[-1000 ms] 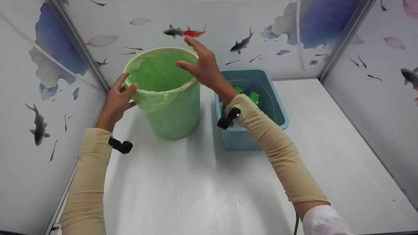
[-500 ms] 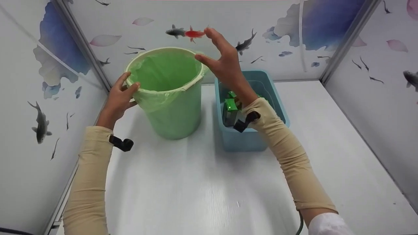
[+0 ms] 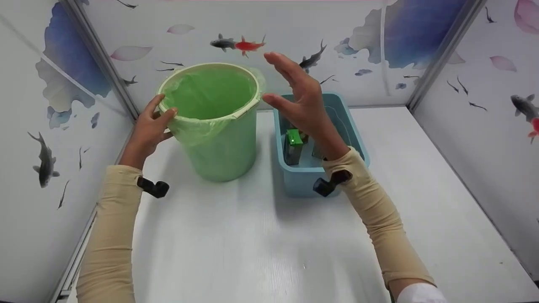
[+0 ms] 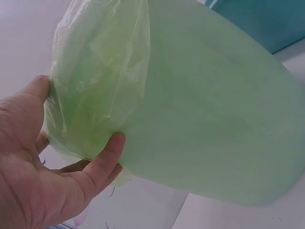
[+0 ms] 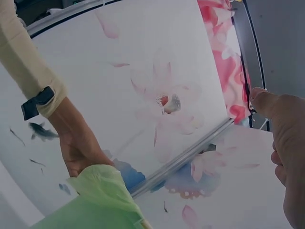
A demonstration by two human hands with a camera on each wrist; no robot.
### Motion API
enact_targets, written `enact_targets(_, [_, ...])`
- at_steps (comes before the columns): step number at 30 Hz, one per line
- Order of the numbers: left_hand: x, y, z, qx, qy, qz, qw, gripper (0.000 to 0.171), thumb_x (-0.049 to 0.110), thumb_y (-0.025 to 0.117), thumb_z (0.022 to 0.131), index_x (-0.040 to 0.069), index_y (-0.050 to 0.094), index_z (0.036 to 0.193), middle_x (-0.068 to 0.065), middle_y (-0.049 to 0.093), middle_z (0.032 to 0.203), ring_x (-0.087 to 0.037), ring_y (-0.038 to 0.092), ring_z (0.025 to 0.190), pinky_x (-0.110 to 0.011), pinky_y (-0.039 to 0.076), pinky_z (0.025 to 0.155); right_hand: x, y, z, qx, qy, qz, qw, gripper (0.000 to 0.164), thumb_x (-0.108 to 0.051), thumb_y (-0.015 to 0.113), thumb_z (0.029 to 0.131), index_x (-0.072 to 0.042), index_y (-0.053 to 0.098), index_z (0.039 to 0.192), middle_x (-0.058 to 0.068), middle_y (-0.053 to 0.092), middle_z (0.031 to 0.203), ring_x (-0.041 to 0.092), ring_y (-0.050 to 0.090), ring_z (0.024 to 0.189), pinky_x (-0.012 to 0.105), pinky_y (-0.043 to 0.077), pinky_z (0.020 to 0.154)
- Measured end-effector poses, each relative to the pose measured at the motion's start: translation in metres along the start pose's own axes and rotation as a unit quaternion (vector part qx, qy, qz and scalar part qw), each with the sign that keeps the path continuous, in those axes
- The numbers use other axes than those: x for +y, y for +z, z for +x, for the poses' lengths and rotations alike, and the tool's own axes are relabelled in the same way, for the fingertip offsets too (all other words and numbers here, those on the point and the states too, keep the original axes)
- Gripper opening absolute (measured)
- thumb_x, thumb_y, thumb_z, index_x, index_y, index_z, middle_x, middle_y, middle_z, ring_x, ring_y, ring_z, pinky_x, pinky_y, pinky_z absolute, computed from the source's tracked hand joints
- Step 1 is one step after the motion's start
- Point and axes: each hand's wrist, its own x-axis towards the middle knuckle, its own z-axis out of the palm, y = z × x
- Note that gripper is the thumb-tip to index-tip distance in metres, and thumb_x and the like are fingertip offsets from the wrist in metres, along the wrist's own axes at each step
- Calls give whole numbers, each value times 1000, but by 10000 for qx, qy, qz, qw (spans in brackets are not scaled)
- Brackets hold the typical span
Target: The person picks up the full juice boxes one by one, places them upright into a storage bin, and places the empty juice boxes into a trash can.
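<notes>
A pale green trash can (image 3: 221,151) stands at the left, lined with a translucent green bag (image 3: 212,94) whose edge is folded down over the rim. My left hand (image 3: 145,132) holds the can at the left of its rim. In the left wrist view, fingers of my left hand (image 4: 43,176) press the folded bag against the outer wall. My right hand (image 3: 309,99), fingers spread and holding nothing, hovers beside the can's right rim. Its thumb tip comes close to the bag edge. In the right wrist view, only part of my right hand (image 5: 290,143) shows.
A blue plastic tub (image 3: 290,170) stands right of the can, partly behind my right hand. Inside is a box with a bright green top (image 3: 294,136). White panels with painted fish and petals (image 3: 273,21) enclose the white table (image 3: 236,248) on three sides.
My right hand has moved right from over the can's rim to beside it. The bag now bulges out past the right rim. My left hand has stayed in place.
</notes>
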Motion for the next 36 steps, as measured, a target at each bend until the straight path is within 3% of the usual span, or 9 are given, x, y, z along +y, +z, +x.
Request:
enact_targets(9, [0,-1,-3,131,55,158,9998,79,34,61,101,24,14,164,-27,24,160,-43,39,141,-59,35,112,-21,-11,-8,119,-197,-7,9997,81,-44,73,93,20,45,136,30,52,143,36,48,138,52,39,113])
enact_targets(15, [-1,-1,-1,77,-4,26,10000,80,33,60,102,26,11,165,-27,22,161,-42,38,141,-60,35,112,-31,-30,-24,142,-182,-278,9993,79,-43,73,94,18,46,136,28,53,143,38,49,136,53,39,113])
enact_targets(25, [2,-2,-2,53,-17,16,10000,81,34,61,101,27,10,165,-25,19,162,-42,36,143,-61,34,112,-47,-62,-58,782,-47,-140,9968,85,-42,80,88,23,47,132,31,56,138,39,52,133,50,39,113])
enact_targets(36, [6,0,-1,12,-107,142,9998,81,35,60,101,28,9,165,-23,13,165,-41,32,146,-61,36,111,-71,-76,-87,1129,-232,-25,9933,83,-35,86,82,27,50,124,30,61,131,35,58,128,43,43,111])
